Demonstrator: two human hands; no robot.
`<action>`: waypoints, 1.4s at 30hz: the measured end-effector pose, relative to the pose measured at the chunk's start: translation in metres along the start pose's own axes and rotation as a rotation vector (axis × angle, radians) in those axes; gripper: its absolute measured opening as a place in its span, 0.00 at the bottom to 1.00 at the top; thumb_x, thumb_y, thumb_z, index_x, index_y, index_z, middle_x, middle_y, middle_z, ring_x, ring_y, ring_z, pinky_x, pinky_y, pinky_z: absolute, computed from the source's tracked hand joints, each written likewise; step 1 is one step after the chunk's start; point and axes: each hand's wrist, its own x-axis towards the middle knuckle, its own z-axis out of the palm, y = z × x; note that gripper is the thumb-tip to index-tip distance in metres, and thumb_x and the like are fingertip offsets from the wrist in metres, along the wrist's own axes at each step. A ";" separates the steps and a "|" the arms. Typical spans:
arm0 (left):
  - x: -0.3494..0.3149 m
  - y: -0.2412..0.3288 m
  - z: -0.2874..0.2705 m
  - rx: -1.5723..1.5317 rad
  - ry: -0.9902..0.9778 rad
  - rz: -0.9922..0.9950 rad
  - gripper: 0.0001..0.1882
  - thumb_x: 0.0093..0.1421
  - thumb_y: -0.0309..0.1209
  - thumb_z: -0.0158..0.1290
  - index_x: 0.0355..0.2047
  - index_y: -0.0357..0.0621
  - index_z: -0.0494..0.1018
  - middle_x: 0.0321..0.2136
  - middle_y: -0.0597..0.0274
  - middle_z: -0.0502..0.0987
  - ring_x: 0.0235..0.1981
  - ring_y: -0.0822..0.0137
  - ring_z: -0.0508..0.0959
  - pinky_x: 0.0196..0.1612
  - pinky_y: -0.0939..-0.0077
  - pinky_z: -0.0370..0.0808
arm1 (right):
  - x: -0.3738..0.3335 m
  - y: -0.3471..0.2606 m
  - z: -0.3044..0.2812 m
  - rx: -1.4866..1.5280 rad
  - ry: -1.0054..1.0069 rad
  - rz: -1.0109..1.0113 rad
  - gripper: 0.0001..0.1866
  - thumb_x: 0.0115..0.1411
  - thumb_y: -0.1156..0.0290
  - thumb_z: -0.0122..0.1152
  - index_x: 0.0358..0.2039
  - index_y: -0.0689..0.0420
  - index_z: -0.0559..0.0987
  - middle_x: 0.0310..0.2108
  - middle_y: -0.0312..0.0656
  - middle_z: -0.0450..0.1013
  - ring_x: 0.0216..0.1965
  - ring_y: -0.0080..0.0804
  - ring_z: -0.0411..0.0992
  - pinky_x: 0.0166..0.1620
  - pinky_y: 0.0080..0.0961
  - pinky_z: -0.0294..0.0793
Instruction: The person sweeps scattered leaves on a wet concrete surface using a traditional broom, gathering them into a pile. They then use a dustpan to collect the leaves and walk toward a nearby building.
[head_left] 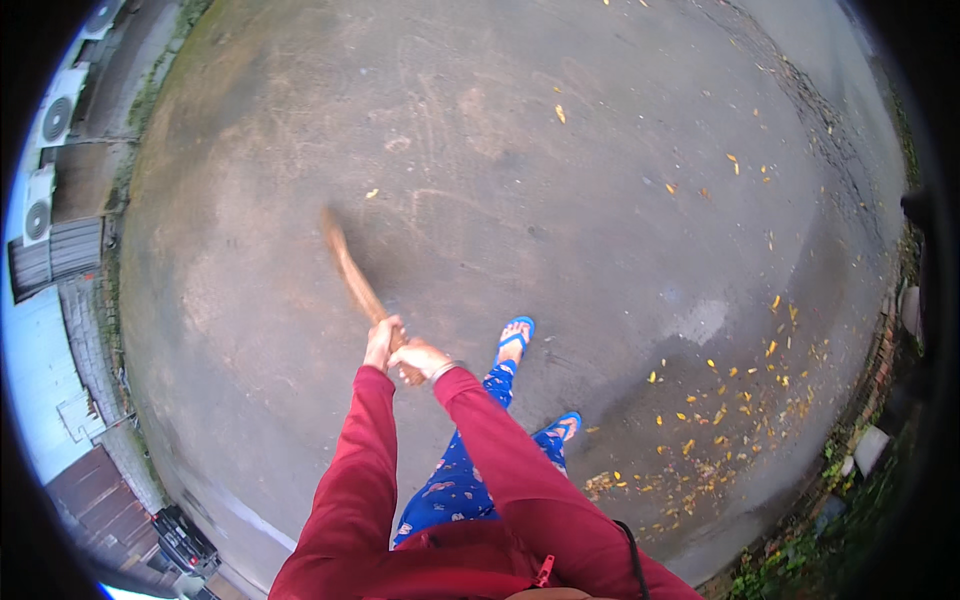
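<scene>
So it's a slightly bent wooden stick point(356, 280), and I'd guess it's stiff and medium weight, probably front-heavy since most of the length sticks out past the grip. Doesn't look fragile, and bare wood shouldn't be too slippery unless it's damp. Best place to hold it is the near end, two-handed, which is what's going on here: left hand point(378, 345) wrapped around the shaft, right hand point(421, 357) closed right beside it, nearer the butt, with a short stub poking out below. From the hands the stick runs forward and off to the left, over the grey pavement point(300, 300). Far tip's blurry, so I can't tell if it's touching the ground.
</scene>
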 end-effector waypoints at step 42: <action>-0.147 -0.172 0.693 1.227 -0.283 0.588 0.30 0.45 0.30 0.55 0.43 0.33 0.51 0.35 0.34 0.73 0.38 0.46 0.77 0.40 0.60 0.76 | -0.369 0.107 -0.480 0.828 0.411 -0.818 0.05 0.54 0.71 0.55 0.27 0.53 0.68 0.16 0.29 0.64 0.14 0.20 0.63 0.16 0.19 0.64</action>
